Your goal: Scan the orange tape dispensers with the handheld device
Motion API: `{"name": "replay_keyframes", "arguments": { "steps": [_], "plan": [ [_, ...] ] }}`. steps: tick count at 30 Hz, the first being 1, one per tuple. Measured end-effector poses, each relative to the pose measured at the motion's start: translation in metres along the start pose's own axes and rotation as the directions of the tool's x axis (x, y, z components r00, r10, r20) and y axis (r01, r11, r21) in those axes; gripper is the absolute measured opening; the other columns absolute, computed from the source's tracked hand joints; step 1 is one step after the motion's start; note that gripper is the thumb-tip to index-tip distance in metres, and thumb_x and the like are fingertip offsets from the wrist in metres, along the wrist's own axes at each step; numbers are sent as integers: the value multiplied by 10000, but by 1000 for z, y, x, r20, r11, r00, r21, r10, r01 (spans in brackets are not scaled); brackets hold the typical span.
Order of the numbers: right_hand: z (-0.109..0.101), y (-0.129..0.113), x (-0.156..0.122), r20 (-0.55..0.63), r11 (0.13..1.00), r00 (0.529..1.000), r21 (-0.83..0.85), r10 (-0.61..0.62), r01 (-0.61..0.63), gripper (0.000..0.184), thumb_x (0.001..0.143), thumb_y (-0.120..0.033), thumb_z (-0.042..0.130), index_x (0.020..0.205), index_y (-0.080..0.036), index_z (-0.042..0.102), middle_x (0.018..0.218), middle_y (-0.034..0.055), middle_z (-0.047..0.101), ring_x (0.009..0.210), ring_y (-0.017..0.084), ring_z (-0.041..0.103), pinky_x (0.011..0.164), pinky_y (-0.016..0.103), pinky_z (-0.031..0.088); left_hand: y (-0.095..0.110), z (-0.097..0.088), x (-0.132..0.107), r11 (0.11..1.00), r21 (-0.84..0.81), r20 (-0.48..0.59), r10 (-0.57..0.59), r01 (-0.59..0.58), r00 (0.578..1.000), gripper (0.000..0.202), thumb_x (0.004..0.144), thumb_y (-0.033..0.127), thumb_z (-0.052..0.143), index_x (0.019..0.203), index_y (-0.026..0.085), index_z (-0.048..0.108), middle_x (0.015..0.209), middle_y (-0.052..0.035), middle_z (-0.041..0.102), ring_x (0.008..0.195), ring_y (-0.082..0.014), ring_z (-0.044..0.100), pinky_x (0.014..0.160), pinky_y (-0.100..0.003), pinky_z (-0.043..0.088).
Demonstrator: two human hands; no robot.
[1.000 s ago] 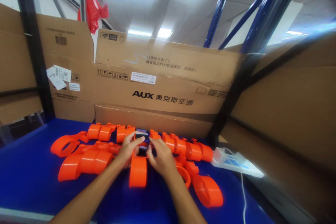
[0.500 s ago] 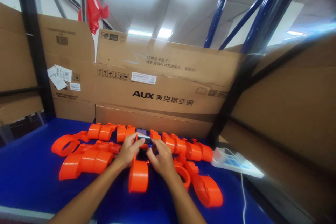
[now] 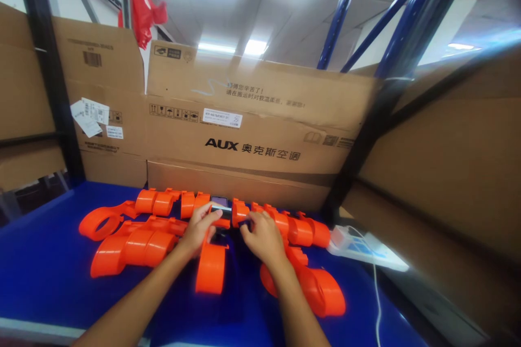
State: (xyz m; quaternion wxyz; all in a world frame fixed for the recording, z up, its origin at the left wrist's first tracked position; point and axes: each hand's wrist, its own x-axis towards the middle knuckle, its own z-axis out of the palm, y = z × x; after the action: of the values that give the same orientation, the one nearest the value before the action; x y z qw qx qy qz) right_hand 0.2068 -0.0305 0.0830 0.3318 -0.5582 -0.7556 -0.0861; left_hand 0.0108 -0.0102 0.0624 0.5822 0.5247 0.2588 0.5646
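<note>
My left hand (image 3: 200, 229) is closed around an orange plastic piece with a wide loop (image 3: 210, 270) hanging below the fingers. A dark rectangular block (image 3: 222, 212) with a pale top edge sits at the upper end of that piece, under my left thumb. My right hand (image 3: 264, 236) is a short way to the right, apart from the piece, with thumb and fingers pinched together. Something small and dark blue shows at its fingertips, too small to name. Behind the hands lies a dark flat device with a screen (image 3: 220, 201).
More orange looped pieces lie in rows on the blue table (image 3: 49, 282), left (image 3: 108, 255) and right (image 3: 325, 293). A white power strip (image 3: 366, 252) with a cable is at the right edge. A cardboard wall (image 3: 252, 130) stands behind, between dark posts (image 3: 354, 168).
My right hand has drawn away to the right from the piece, the small blue thing at its fingertips. My left hand still holds the orange piece, almost in place.
</note>
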Motion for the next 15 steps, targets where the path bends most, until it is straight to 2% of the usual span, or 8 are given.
{"name": "replay_keyframes", "arguments": {
  "steps": [4,8,11,15],
  "plan": [
    [0,6,-4,109,999,993,-36,-36,40,35,747,-169,662,743,-202,652,732,44,632,712,200,531,681,312,352,-1,0,0,1000,9,0,-15,15,1000,358,755,486,721,903,169,646,484,61,518,265,-48,343,329,-197,173],
    [0,9,-5,124,999,991,-27,-40,44,86,737,-150,665,807,-198,670,776,48,637,741,206,538,711,328,374,0,1,-1,1000,2,-25,-15,15,1000,348,761,481,716,896,171,636,495,67,507,271,-41,333,330,-191,160],
    [-2,3,-3,46,996,997,56,-69,66,151,759,-122,624,872,-206,678,808,43,644,796,223,562,749,350,416,2,4,-1,1000,1,-45,-10,10,999,346,752,475,729,881,169,634,497,80,478,278,-31,309,331,-191,147],
    [-6,-15,-3,-161,924,974,324,-159,204,313,893,-206,570,1202,-225,620,1012,69,664,950,234,596,884,401,468,4,7,-3,1000,8,-44,16,-15,999,348,745,466,743,877,160,646,512,80,471,304,-28,308,340,-192,153]
  ]
}}
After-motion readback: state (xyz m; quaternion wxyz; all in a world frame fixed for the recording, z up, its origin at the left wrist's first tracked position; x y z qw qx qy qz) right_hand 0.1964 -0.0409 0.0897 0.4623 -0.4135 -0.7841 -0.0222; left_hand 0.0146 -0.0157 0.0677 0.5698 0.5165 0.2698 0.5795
